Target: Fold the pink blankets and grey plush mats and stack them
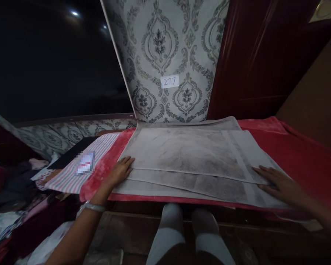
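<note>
A folded grey cloth point(182, 151) lies in flat, uneven layers, its lower layers showing along the near side. My left hand point(122, 170) rests at its left edge, fingers stretched out over the border. On the right side, my right hand point(276, 182) touches the upper layer near its front corner, with the fingers extended and apart. Neither hand grips anything. Beneath the grey cloth spreads a red plush cloth point(314, 158), visible to the left, right and along the front edge.
A striped cloth point(105, 147) with a blurred-out item on it lies to the left. Piled clothes point(13, 224) fill the lower left. Behind stand a dark screen point(57, 62), patterned wallpaper point(160, 48) with a "277" label point(170, 81), and a dark red door point(253, 62).
</note>
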Demonstrator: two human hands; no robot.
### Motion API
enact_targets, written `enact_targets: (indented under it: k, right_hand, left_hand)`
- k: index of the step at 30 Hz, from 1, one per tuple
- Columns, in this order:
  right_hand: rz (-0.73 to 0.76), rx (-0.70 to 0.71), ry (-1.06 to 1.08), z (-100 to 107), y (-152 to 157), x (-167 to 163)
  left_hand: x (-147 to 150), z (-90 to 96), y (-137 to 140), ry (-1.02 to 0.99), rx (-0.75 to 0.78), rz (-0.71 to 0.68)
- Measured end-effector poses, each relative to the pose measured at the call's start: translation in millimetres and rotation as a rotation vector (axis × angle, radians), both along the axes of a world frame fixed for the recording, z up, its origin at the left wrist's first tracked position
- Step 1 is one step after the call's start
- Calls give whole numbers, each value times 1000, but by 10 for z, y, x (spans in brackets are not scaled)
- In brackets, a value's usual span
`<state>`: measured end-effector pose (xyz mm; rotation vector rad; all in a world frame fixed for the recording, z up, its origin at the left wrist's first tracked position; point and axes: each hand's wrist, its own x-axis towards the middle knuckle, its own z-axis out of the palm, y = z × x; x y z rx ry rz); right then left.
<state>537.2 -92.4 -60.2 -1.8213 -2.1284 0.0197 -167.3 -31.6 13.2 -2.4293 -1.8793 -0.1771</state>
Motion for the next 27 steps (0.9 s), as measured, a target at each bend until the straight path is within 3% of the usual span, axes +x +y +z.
enact_targets:
  k: [10,16,19,22,27]
  right_hand:
    - [-26,102,-128,341,-200,-375]
    - [-156,215,-101,621,-409,-475]
    - [-121,278,-71,503,-682,-459]
    - [-68,284,-42,229,-890,-483]
    - [-108,329,58,-44,-941,-517]
  left_hand:
    - [344,209,-69,165,70,45]
    - [316,351,-64,71,87,58]
    - [145,353,-105,55,104,102]
    - [36,294,-158,35,123,33]
    - [65,273,-217,-47,61,14]
